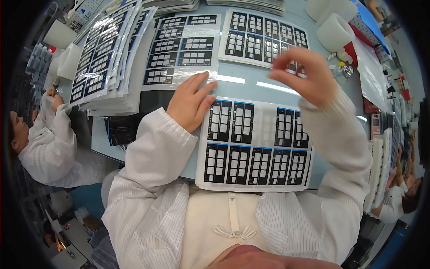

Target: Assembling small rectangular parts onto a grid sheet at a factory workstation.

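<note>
My left hand [191, 99] lies with its fingers spread, fingertips at the lower right corner of a sheet of black panels [166, 46] in two columns. That sheet's lower right place is bare and shiny. My right hand [309, 74] is raised over the far right label sheet [244, 33], thumb and finger curled together in a pinch. It is slightly blurred, and I cannot make out anything between the tips. Close to my body lies a stack of label sheets [251, 166], black with white windows and blue edges. One place in its upper row is blank.
A tall pile of plastic-covered sheets [107, 54] stands on the left. White rolls [335, 32] and a small glass bottle [342, 71] are at the far right. One person [49, 148] sits at left, another [405, 197] at right. More stacked sheets [251, 5] line the back.
</note>
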Demonstrator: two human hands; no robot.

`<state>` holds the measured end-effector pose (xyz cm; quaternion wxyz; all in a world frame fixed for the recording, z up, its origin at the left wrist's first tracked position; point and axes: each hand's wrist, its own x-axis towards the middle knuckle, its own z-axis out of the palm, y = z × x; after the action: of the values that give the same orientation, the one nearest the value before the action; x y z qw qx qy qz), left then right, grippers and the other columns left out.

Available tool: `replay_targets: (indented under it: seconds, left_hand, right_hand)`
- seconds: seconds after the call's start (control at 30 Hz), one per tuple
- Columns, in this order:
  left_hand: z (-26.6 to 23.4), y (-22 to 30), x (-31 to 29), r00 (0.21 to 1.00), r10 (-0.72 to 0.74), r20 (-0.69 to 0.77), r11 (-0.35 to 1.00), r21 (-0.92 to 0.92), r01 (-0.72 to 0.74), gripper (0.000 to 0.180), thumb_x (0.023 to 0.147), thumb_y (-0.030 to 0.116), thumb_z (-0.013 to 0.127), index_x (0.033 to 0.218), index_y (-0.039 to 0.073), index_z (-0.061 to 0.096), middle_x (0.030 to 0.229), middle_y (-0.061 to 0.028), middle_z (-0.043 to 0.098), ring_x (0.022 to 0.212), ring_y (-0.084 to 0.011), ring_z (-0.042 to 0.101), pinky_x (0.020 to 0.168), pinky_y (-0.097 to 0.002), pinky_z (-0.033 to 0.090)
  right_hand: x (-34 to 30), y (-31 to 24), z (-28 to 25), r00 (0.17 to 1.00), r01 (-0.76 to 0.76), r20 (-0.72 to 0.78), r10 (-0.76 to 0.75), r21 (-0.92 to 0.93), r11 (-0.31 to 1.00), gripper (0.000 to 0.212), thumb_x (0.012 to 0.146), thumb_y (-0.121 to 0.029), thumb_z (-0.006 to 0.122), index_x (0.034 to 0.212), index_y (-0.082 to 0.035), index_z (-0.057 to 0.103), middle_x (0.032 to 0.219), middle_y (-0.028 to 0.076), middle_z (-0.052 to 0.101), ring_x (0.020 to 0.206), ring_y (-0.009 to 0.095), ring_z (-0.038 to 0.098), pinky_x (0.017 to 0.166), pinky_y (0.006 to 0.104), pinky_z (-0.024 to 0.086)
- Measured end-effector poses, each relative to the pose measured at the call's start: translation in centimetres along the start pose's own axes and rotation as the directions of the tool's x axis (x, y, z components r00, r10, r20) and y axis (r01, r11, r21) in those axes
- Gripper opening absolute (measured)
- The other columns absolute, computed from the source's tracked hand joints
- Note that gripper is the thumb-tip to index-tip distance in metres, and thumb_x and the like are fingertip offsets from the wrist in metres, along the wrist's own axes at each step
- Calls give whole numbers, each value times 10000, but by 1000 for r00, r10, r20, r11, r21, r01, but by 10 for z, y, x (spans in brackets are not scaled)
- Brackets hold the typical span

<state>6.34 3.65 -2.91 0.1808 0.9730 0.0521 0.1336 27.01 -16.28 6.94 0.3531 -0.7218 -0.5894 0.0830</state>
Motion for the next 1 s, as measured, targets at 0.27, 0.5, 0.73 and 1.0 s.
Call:
replay_targets:
  seconds: [0.27, 0.5, 0.73, 1.0]
  left_hand:
    - [0, 1, -1, 1000, -11, 15, 998, -59, 12, 330, 930, 217, 417, 1201, 70, 538, 1311, -158, 439, 1250, -316, 366, 1043, -416, 286]
    - [0, -3, -5, 999, -16, 28, 997, -73, 18, 360, 944, 278, 420, 1213, 63, 524, 1322, -160, 423, 1253, -309, 357, 1037, -419, 285]
    - [-1, -5, -3, 1000, -2, 7, 1000, -31, 2, 368, 940, 290, 432, 1216, 63, 521, 1316, -173, 423, 1251, -318, 357, 1033, -428, 286]
    - [0, -3, -3, 1000, -5, 9, 999, -43, 5, 368, 936, 288, 440, 1217, 63, 517, 1316, -171, 422, 1250, -319, 358, 1036, -429, 283]
  right_hand:
    - [97, 62, 125, 974, 226, 27, -225, -111, 968, 407, 692, -265, 758, 1050, -110, 642, 1155, 57, 582, 1110, 246, 496, 968, 355, 392]
    - [104, 68, 127, 970, 206, 149, -190, -98, 974, 419, 684, -306, 753, 1036, -97, 665, 1165, 54, 599, 1132, 240, 503, 966, 363, 395]
    - [113, 73, 128, 918, 398, 114, -381, -283, 873, 345, 705, -307, 733, 975, -100, 679, 1079, 35, 646, 1046, 214, 563, 883, 340, 452]
    - [109, 65, 124, 878, 479, 107, -467, -246, 843, 157, 715, -194, 717, 833, -93, 690, 893, 34, 685, 859, 189, 642, 740, 304, 516]
